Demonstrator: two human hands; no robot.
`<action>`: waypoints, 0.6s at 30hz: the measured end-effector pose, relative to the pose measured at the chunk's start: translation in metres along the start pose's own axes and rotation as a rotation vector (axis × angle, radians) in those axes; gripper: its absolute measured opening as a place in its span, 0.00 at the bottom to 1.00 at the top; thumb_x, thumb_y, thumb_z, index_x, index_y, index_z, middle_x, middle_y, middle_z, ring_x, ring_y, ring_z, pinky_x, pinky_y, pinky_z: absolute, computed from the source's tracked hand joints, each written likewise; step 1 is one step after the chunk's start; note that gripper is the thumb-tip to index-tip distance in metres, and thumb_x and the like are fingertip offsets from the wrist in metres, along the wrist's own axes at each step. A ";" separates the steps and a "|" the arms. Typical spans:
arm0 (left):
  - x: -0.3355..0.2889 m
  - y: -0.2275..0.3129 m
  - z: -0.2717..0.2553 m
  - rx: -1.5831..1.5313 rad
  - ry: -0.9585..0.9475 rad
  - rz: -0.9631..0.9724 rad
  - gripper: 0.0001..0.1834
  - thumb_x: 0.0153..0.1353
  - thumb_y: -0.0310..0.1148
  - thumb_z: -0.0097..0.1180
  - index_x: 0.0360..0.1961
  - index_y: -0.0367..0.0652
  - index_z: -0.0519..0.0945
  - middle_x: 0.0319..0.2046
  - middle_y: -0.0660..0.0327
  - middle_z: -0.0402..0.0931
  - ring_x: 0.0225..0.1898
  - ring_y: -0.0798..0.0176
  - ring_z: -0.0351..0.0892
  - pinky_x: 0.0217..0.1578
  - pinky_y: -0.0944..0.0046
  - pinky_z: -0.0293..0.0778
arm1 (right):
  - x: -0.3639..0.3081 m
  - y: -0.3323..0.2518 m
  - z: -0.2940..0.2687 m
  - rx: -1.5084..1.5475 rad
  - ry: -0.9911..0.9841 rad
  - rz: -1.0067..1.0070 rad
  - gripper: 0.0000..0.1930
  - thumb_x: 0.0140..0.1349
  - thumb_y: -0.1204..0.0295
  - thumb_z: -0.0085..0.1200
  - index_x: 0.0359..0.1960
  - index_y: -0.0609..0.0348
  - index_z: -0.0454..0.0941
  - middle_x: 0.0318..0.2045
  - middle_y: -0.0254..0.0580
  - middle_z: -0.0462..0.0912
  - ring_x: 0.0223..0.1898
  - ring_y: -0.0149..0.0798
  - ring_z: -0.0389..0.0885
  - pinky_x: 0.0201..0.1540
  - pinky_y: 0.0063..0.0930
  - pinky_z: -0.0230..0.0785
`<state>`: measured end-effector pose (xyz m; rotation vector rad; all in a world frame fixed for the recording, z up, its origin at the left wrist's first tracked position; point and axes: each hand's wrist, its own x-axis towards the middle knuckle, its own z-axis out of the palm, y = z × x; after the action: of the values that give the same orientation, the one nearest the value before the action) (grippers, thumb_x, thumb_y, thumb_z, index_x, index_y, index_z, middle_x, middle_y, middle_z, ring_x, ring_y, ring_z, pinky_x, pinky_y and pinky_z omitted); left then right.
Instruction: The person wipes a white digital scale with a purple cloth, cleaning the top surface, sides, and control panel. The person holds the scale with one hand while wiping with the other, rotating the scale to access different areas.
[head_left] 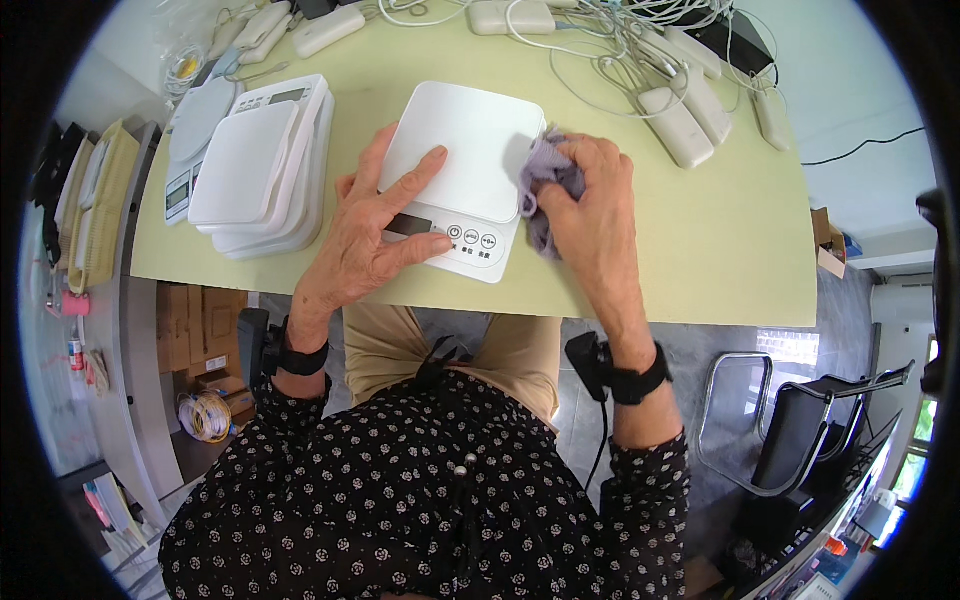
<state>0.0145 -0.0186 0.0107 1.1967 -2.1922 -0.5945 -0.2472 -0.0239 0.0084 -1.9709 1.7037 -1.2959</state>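
Observation:
A white digital kitchen scale (465,150) lies flat on the pale green table in front of me, its small dark display and round buttons toward me. My left hand (375,220) rests on the scale's left side, fingers spread, the thumb beside the buttons and a finger on the weighing plate. In my right hand (595,205) is a bunched grey-purple cloth (545,165), pressed against the scale's right edge. Part of the cloth hangs below the fingers. The left hand's other fingertips are partly hidden by the scale's edge.
Left of the scale stands a stack of white kitchen scales (250,170), with another scale (200,120) beside it. White power adapters (680,125) and tangled cables lie along the table's (720,250) far side. A black chair (800,430) stands at the right.

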 end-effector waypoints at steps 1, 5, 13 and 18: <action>0.000 -0.001 -0.001 -0.001 -0.011 0.000 0.43 0.59 0.55 0.70 0.74 0.53 0.73 0.78 0.33 0.48 0.75 0.39 0.59 0.73 0.47 0.45 | 0.007 0.003 0.000 -0.009 -0.003 0.008 0.18 0.52 0.76 0.62 0.47 0.62 0.81 0.51 0.50 0.80 0.54 0.58 0.73 0.58 0.50 0.69; 0.001 -0.004 -0.004 -0.023 -0.043 0.003 0.44 0.59 0.56 0.69 0.74 0.54 0.73 0.78 0.33 0.48 0.76 0.39 0.57 0.74 0.46 0.44 | 0.029 0.015 0.002 -0.040 -0.012 0.077 0.18 0.54 0.74 0.61 0.48 0.64 0.82 0.49 0.52 0.80 0.54 0.58 0.74 0.59 0.49 0.70; 0.001 -0.002 -0.004 -0.029 -0.034 -0.027 0.44 0.56 0.54 0.70 0.74 0.54 0.74 0.80 0.46 0.50 0.77 0.43 0.57 0.76 0.45 0.47 | 0.028 0.018 0.011 -0.069 0.025 0.115 0.27 0.52 0.72 0.62 0.58 0.57 0.78 0.57 0.54 0.76 0.60 0.62 0.70 0.62 0.55 0.65; 0.001 -0.002 -0.004 -0.022 -0.037 -0.032 0.44 0.56 0.52 0.71 0.74 0.55 0.74 0.80 0.45 0.50 0.77 0.43 0.57 0.76 0.45 0.46 | 0.014 0.010 0.000 -0.067 -0.099 0.071 0.31 0.50 0.70 0.63 0.61 0.55 0.77 0.60 0.55 0.75 0.63 0.62 0.68 0.66 0.54 0.62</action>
<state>0.0179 -0.0209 0.0133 1.2209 -2.1950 -0.6566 -0.2550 -0.0390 0.0086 -1.9566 1.7750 -1.1126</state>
